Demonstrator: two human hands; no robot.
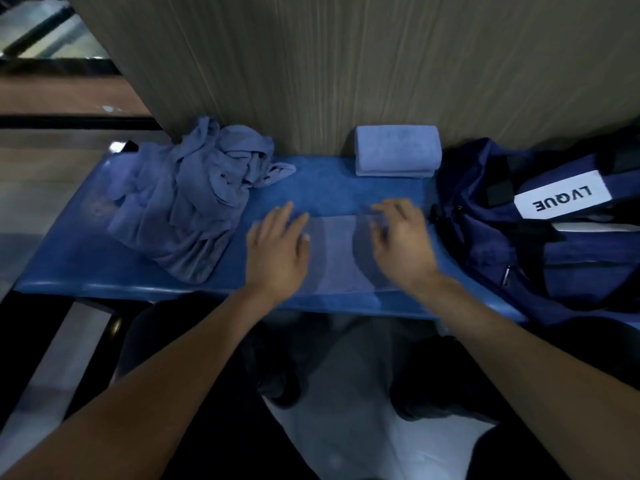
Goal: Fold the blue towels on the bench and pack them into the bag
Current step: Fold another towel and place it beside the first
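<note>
Head view showed us a blue bench (86, 258) set against a wood-grain wall (346, 64). We saw a dark blue bag (554, 258) at the bench's right end, lying open-topped with a white label (561, 199) reading "LVQUE". At the left end lay a pile (187, 202) of crumpled blue towels, spreading from the back edge almost to the front edge. We found one flat towel (337, 254) at the front edge, middle of the bench, blurred by motion. A folded towel (397, 150) sat at the back edge against the wall, just beside the bag. Our left hand (277, 251) rested palm-down on the flat towel's left part, fingers straight and spread, grasping nothing. Our right hand (401, 237) was over the towel's right part, fingers bent downward at its far edge; the blur kept us from telling whether they pinched the cloth or only touched it.
</note>
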